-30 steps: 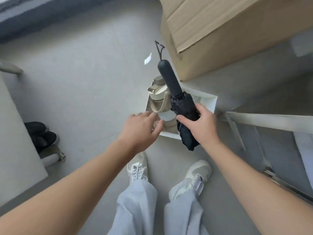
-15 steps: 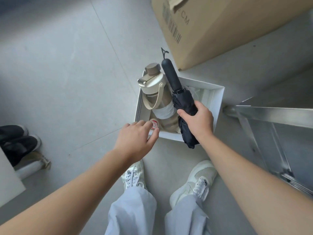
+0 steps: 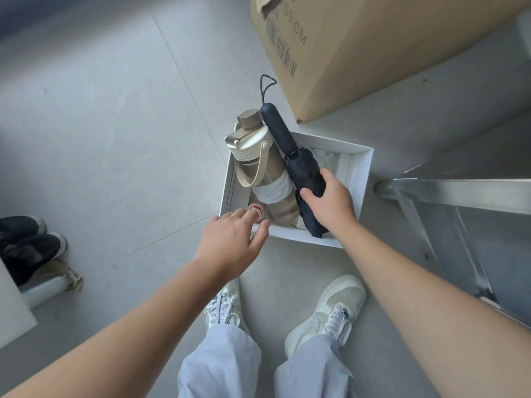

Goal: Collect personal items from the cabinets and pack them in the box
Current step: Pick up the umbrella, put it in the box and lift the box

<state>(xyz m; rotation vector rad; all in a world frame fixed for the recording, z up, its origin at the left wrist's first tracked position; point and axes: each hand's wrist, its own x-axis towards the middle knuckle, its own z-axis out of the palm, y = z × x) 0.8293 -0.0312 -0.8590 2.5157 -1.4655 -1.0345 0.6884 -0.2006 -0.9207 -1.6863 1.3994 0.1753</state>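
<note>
A small white box [image 3: 360, 170] sits open on the grey floor in front of my feet. A beige water bottle [image 3: 254, 152] with a carry strap lies in it, leaning over the far rim. My right hand [image 3: 330, 203] grips a folded black umbrella [image 3: 304, 170] around its canopy. The umbrella lies slanted in the box beside the bottle, with its handle and wrist loop sticking out past the far edge. My left hand [image 3: 230, 242] is at the box's near left corner and pinches a small round item with a red-and-white top [image 3: 255, 210].
A large cardboard box [image 3: 373, 53] stands just beyond the white box. A metal frame [image 3: 459, 193] with slanted legs is on the right. Black shoes [image 3: 26, 239] and a white panel [image 3: 11, 305] are at the left. My white sneakers [image 3: 330, 308] stand close to the box.
Both hands have come down to the white box. The umbrella has sunk lower, in beside the bottle, and my left hand has brought the small round item to the near left corner.
</note>
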